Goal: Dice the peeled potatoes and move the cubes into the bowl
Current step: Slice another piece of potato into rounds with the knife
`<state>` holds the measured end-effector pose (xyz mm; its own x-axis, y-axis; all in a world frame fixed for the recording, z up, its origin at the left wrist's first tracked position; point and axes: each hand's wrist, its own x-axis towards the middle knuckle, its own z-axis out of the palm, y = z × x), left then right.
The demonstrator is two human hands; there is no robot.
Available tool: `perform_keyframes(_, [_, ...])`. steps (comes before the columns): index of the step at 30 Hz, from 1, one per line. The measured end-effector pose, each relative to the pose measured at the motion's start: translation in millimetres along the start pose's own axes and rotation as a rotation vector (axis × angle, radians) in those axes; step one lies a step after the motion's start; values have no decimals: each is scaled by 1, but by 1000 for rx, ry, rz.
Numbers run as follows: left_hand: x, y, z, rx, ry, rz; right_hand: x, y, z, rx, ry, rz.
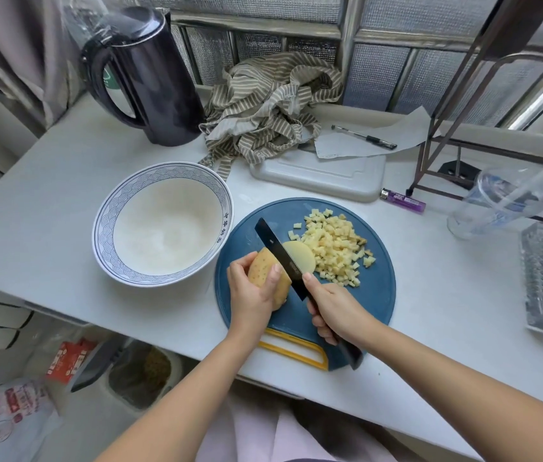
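Left hand [251, 291] curled over potato [260, 268] on blue board [376, 295]. Right hand [336, 308] gripping knife [280, 255] handle, blade between potato and slice [301, 256]. Cubes [336, 248] heaped beyond. Bowl [163, 201] left of board; rim characters unreadable.

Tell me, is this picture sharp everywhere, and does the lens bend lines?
Head view: potato, knife and cubes at centre are sharp; the bag at lower left is blurred; the wide lens bows the table edge; light is soft, shadows faint.

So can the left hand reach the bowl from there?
Probably yes: the bowl sits right beside the left hand with nothing between them, though that hand is busy holding the potato.
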<state>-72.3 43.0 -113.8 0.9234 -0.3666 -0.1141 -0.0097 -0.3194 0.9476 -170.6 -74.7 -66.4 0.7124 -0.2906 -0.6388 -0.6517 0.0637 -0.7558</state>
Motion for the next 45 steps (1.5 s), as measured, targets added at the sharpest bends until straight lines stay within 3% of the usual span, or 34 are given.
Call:
perform_keyframes(10, [1,4,1,-17,-21,-61,-38,-3,-10,-99,87,-207])
perform_keyframes(16, [2,5,-1,-12,-34,-71,-39,0,-11,-145,74,-208])
perform_keyframes(25, [2,3,-4,-24,-54,-59,-43,-3,-8,-505,126,-299])
perform_keyframes(45, [8,-5,-7,-49,-88,-126,-54,-14,10,-539,110,-233])
